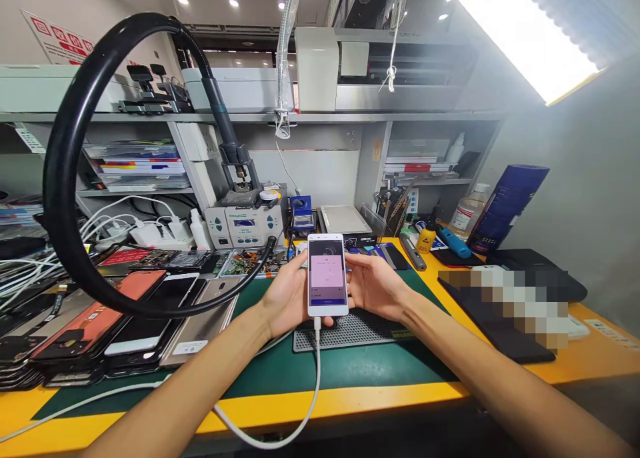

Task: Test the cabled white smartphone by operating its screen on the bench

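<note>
A white smartphone [327, 305] is held upright in front of me, its lit screen showing a pink pop-up box whose text is too small to read. My left hand [287, 295] grips its left edge, with fingers running behind it. On the opposite edge, my right hand [375, 286] is closed around the phone too. A white charging cable [317, 365] is plugged into the phone's bottom and loops down past the table's front edge. Beneath the hands lies a grey perforated mat [325, 340] on a green work mat [380, 371].
Stacked phones and phone parts [100, 311] cover the left side. A black hose [65, 111] arches over them from a rework station [245, 225]. On the right are a black flat pad [493, 318], a yellow bottle [426, 237] and a blue roll [510, 208]. A lamp [525, 31] shines overhead.
</note>
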`<control>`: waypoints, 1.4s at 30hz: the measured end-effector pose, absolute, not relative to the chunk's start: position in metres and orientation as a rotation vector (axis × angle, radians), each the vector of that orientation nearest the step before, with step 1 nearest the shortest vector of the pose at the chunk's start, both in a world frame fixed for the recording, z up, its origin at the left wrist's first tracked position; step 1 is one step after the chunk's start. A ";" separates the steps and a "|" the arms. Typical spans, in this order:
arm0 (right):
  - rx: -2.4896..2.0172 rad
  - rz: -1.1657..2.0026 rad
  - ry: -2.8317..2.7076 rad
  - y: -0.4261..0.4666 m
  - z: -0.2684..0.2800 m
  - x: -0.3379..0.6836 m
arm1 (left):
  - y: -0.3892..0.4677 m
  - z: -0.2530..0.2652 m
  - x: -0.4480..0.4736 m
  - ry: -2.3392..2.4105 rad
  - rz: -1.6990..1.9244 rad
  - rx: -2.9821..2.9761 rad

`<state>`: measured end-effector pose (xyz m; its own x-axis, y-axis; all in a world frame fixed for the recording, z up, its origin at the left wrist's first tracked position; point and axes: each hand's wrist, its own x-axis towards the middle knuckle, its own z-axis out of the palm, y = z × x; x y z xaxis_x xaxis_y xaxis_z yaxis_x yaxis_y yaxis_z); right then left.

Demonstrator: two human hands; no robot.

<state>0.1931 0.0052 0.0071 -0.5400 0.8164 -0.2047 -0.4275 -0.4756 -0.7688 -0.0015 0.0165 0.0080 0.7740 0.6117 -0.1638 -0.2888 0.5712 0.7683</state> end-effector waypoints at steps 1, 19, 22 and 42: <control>-0.734 2.060 -0.870 0.005 0.007 0.193 | 0.017 0.008 -0.002 0.437 0.547 0.800; -0.795 1.981 -0.950 0.003 0.009 0.189 | 0.017 0.006 -0.002 0.399 0.556 0.790; -0.809 1.971 -0.958 0.002 0.009 0.189 | 0.018 0.005 -0.002 0.372 0.559 0.799; -0.891 1.875 -1.048 0.003 0.006 0.186 | 0.015 0.007 -0.001 0.386 0.574 0.789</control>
<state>0.1858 0.0027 0.0056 -0.4377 0.8784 -0.1921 -0.2966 -0.3427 -0.8914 -0.0010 0.0152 0.0074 0.7820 0.6130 -0.1130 -0.3351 0.5663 0.7530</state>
